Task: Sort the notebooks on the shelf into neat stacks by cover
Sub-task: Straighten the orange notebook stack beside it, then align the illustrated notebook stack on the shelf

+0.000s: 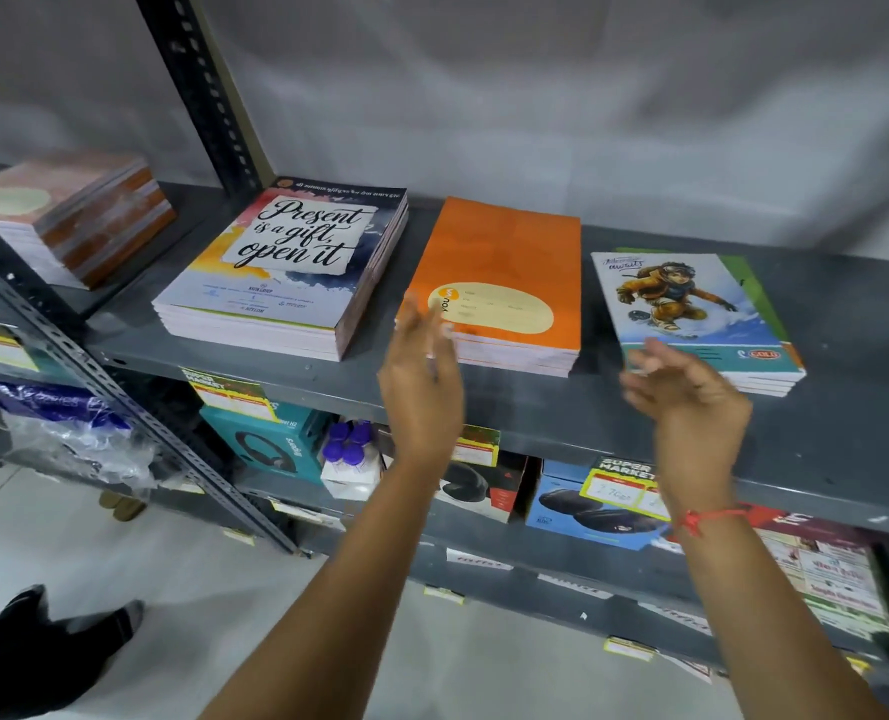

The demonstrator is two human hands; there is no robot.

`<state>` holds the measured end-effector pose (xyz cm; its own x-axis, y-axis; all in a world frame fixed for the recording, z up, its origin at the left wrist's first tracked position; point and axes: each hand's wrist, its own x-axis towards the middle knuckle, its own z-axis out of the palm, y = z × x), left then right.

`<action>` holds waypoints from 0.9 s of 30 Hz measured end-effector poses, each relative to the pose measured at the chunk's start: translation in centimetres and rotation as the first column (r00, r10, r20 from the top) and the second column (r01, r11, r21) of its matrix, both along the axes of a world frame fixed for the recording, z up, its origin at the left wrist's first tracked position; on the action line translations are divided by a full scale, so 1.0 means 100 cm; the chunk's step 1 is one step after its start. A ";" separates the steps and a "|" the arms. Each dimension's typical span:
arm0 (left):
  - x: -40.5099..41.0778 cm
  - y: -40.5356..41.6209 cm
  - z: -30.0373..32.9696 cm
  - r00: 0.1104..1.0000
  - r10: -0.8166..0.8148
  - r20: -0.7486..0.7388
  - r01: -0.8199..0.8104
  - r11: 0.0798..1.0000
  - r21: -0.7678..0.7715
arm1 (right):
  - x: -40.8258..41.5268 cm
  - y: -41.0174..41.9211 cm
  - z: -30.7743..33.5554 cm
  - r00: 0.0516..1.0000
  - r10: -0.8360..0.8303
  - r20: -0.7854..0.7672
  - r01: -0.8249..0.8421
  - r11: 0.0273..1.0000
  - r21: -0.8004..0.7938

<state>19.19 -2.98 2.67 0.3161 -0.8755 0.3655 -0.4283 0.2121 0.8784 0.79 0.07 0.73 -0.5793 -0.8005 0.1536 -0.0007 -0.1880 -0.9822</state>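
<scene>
Three stacks of notebooks lie on the grey shelf (847, 324). On the left is a stack with "Present is a gift, open it" covers (286, 262). An orange-covered stack (504, 283) sits in the middle. On the right is a stack with a snowboarder cover (691, 309). My left hand (421, 376) is raised at the orange stack's front left corner, fingers apart and blurred, holding nothing. My right hand (686, 397) hovers at the snowboarder stack's front left corner, fingers spread and holding nothing.
Another stack of brown-orange notebooks (68, 215) lies on the neighbouring shelf at far left, past a dark slotted upright (208, 96). Lower shelves hold boxed headphones (265, 444), purple-capped bottles (348, 449), price tags and a plastic bag (78, 439). The floor is pale tile.
</scene>
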 end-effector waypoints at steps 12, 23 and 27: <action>-0.109 0.020 -0.012 0.803 -0.595 -0.038 0.568 0.744 0.352 | -0.135 0.007 -0.018 0.965 -0.240 -0.106 0.257 0.947 0.192; -0.128 0.002 -0.017 0.806 -0.546 -0.229 0.591 0.721 0.362 | -0.134 -0.001 -0.020 0.991 -0.077 -0.106 0.105 0.951 0.289; -0.132 -0.006 -0.020 0.813 -0.517 -0.268 0.582 0.725 0.367 | -0.133 -0.006 -0.019 0.994 -0.071 -0.079 0.090 0.958 0.271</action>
